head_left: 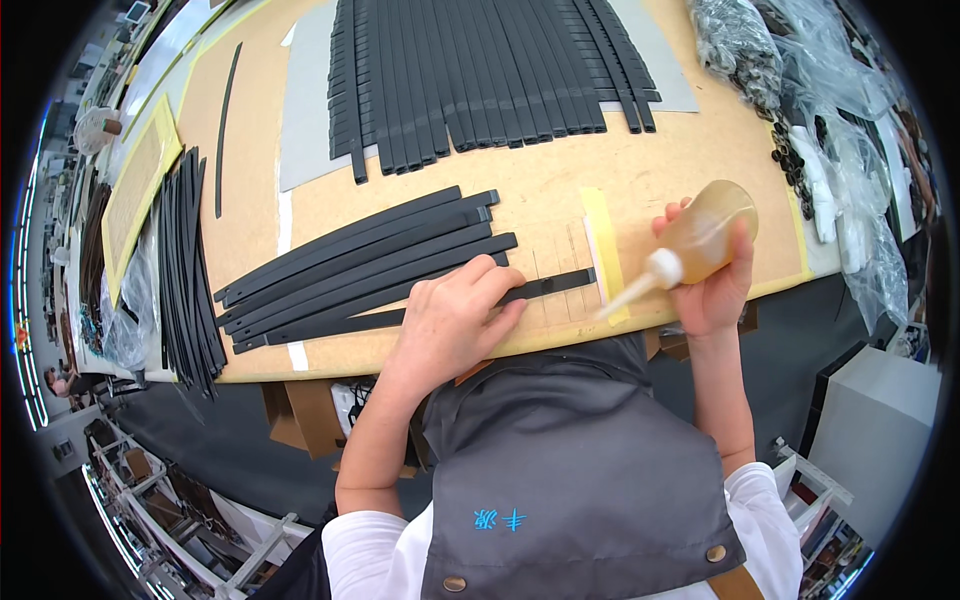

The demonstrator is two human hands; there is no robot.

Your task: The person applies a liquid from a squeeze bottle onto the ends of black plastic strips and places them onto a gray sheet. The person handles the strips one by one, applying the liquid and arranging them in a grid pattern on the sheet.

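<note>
My left hand (440, 325) is closed on a flat black strap (552, 286) near the table's front edge, its fingertips pressing the strap down. The right end of that strap reaches a pale strip edged with yellow tape (603, 250). My right hand (715, 305) grips a squeeze bottle (718, 228) of amber liquid. The bottle is tilted, and its thin white nozzle (630, 292) points down and left, close to the strap's end; whether they touch I cannot tell. Behind my left hand, several black straps (370, 240) lie side by side.
Further back, many black straps (470, 75) are lined up on a grey sheet (305, 140). At the left lie a bundle of black strips (185, 270) and a yellow-edged board (145, 185). Clear plastic bags (830, 70) crowd the right side. Cardboard boxes (305, 415) stand below the table.
</note>
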